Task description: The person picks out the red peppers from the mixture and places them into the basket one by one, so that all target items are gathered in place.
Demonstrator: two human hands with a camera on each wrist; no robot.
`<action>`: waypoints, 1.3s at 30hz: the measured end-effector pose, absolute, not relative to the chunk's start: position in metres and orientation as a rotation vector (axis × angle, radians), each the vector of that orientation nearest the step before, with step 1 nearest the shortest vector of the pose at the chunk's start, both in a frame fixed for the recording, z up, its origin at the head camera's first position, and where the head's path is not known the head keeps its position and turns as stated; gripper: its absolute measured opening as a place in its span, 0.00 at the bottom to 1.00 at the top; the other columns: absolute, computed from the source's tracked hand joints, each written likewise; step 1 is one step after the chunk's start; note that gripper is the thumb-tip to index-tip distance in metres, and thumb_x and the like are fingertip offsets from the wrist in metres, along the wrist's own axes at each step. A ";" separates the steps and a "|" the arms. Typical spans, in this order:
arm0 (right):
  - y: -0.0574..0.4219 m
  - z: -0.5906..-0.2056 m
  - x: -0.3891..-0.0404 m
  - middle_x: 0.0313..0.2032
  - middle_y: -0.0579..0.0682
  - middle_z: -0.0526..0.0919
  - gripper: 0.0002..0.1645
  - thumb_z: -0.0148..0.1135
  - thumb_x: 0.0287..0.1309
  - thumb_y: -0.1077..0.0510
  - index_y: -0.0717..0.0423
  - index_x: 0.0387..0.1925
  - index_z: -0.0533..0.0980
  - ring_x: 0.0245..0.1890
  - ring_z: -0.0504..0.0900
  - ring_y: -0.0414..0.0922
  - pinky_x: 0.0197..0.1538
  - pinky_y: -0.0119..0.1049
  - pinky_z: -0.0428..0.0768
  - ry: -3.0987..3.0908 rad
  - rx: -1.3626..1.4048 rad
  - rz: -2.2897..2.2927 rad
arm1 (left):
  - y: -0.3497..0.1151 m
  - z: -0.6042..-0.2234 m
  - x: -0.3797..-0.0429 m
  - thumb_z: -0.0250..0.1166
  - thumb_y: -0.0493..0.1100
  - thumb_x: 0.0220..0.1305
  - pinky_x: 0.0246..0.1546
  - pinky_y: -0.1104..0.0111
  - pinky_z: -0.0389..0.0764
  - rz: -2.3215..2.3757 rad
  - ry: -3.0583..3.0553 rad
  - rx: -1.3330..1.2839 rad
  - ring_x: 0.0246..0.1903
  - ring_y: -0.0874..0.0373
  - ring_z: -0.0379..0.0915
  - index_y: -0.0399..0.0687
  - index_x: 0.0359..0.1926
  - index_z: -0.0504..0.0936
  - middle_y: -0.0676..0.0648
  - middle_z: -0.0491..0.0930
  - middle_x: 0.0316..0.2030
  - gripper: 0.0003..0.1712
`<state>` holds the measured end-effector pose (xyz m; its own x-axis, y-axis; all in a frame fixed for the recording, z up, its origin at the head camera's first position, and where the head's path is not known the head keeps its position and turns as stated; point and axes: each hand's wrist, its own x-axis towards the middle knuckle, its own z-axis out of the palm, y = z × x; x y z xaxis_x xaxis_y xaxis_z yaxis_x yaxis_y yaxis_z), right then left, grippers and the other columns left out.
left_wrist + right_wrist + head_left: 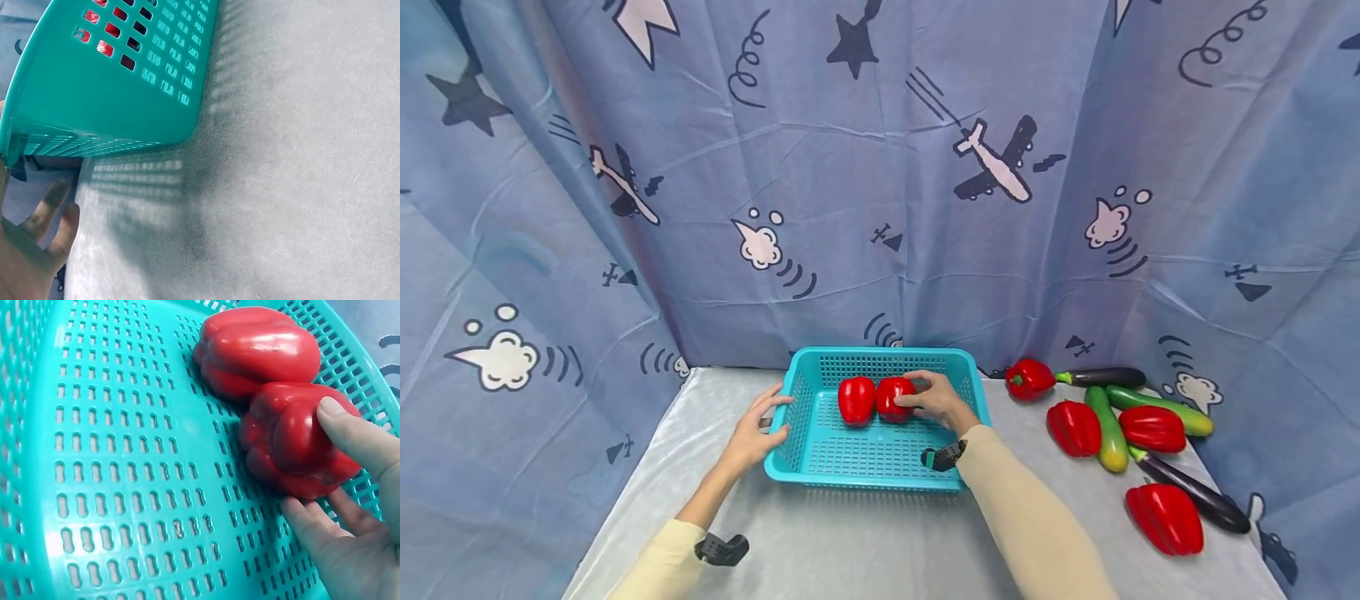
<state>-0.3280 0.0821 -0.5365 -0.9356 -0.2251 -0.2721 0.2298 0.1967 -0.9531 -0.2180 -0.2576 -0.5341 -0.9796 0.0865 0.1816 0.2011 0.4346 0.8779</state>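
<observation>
A turquoise plastic basket [874, 482] with perforated walls stands on the table, two red bell peppers inside it. My right hand [934, 400] grips the right-hand bell pepper [294, 440], thumb on its upper side and fingers below. That pepper touches the other bell pepper [259, 350], which lies to its left in the head view. At the basket's left rim, my left hand [756, 433] is spread, its thumb and a finger reaching over the edge. In the left wrist view two fingers [62, 231] extend outside the basket, apart from its wall; the rest is mostly cut off.
To the basket's right lie several more red bell peppers [1163, 518], two eggplants [1198, 493] and two green, yellow-ended cucumber-like vegetables [1105, 427]. A patterned blue curtain [880, 208] hangs behind and along both sides of the grey-white table [850, 542].
</observation>
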 end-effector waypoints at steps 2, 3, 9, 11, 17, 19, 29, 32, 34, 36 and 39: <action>0.082 -0.536 -0.328 0.58 0.68 0.76 0.39 0.77 0.53 0.65 0.61 0.66 0.72 0.57 0.77 0.63 0.56 0.59 0.78 2.129 0.011 -1.792 | -0.256 -0.534 -0.218 0.65 0.25 0.63 0.46 0.54 0.84 -1.604 -2.564 -0.257 0.53 0.32 0.76 0.35 0.64 0.76 0.35 0.54 0.75 0.27; 0.082 -0.536 -0.328 0.57 0.68 0.76 0.39 0.77 0.54 0.65 0.61 0.66 0.72 0.56 0.78 0.63 0.56 0.59 0.79 2.129 0.016 -1.794 | -0.255 -0.533 -0.218 0.65 0.25 0.63 0.46 0.54 0.84 -1.608 -2.563 -0.257 0.53 0.32 0.76 0.34 0.64 0.76 0.35 0.54 0.75 0.27; 0.089 -0.532 -0.327 0.58 0.68 0.75 0.38 0.77 0.55 0.63 0.60 0.67 0.72 0.56 0.78 0.62 0.57 0.61 0.78 2.144 0.014 -1.772 | -0.252 -0.532 -0.218 0.65 0.24 0.63 0.45 0.54 0.85 -1.596 -2.559 -0.269 0.52 0.32 0.76 0.35 0.64 0.76 0.35 0.55 0.75 0.28; 0.093 -0.527 -0.327 0.61 0.68 0.74 0.38 0.77 0.56 0.62 0.60 0.67 0.71 0.58 0.77 0.63 0.58 0.62 0.76 2.148 -0.003 -1.751 | -0.252 -0.532 -0.218 0.65 0.24 0.62 0.45 0.54 0.85 -1.589 -2.559 -0.279 0.52 0.32 0.76 0.34 0.64 0.76 0.34 0.54 0.75 0.28; 0.107 -0.507 -0.329 0.64 0.68 0.72 0.36 0.73 0.61 0.57 0.62 0.68 0.70 0.63 0.72 0.65 0.62 0.64 0.71 2.155 -0.071 -1.704 | -0.254 -0.532 -0.218 0.65 0.24 0.63 0.47 0.52 0.84 -1.601 -2.569 -0.271 0.54 0.30 0.75 0.35 0.64 0.76 0.36 0.54 0.76 0.28; 0.112 -0.500 -0.330 0.62 0.67 0.75 0.35 0.70 0.64 0.57 0.64 0.68 0.69 0.63 0.72 0.66 0.63 0.63 0.70 2.141 -0.106 -1.705 | -0.255 -0.532 -0.218 0.66 0.25 0.63 0.49 0.50 0.83 -1.597 -2.569 -0.255 0.55 0.30 0.74 0.36 0.64 0.76 0.37 0.55 0.76 0.28; 0.138 -0.469 -0.321 0.53 0.63 0.80 0.27 0.63 0.70 0.60 0.67 0.66 0.70 0.59 0.77 0.64 0.59 0.55 0.77 2.142 -0.298 -1.768 | -0.257 -0.531 -0.217 0.67 0.26 0.63 0.52 0.45 0.80 -1.594 -2.537 -0.292 0.56 0.31 0.73 0.37 0.64 0.77 0.35 0.55 0.75 0.27; 0.146 -0.462 -0.315 0.52 0.62 0.81 0.25 0.63 0.71 0.60 0.66 0.64 0.72 0.57 0.79 0.62 0.59 0.56 0.77 2.149 -0.347 -1.795 | -0.257 -0.532 -0.216 0.66 0.26 0.63 0.51 0.43 0.79 -1.596 -2.517 -0.300 0.56 0.31 0.73 0.35 0.63 0.76 0.33 0.55 0.75 0.27; 0.151 -0.460 -0.311 0.52 0.61 0.81 0.23 0.63 0.71 0.60 0.65 0.63 0.73 0.57 0.79 0.62 0.59 0.57 0.77 2.148 -0.372 -1.812 | -0.256 -0.531 -0.215 0.66 0.25 0.63 0.52 0.43 0.79 -1.588 -2.518 -0.302 0.56 0.31 0.73 0.36 0.63 0.77 0.33 0.56 0.75 0.27; 0.157 -0.457 -0.307 0.51 0.61 0.81 0.22 0.64 0.70 0.60 0.64 0.61 0.74 0.56 0.80 0.62 0.59 0.56 0.77 2.148 -0.379 -1.831 | -0.256 -0.532 -0.215 0.66 0.26 0.64 0.53 0.44 0.78 -1.566 -2.533 -0.299 0.57 0.33 0.72 0.37 0.63 0.77 0.34 0.55 0.75 0.27; 0.166 -0.455 -0.302 0.53 0.62 0.81 0.23 0.64 0.70 0.59 0.65 0.62 0.73 0.55 0.81 0.59 0.58 0.54 0.78 2.146 -0.403 -1.849 | -0.255 -0.532 -0.214 0.66 0.26 0.63 0.53 0.44 0.78 -1.547 -2.554 -0.285 0.58 0.34 0.72 0.39 0.63 0.78 0.36 0.56 0.75 0.27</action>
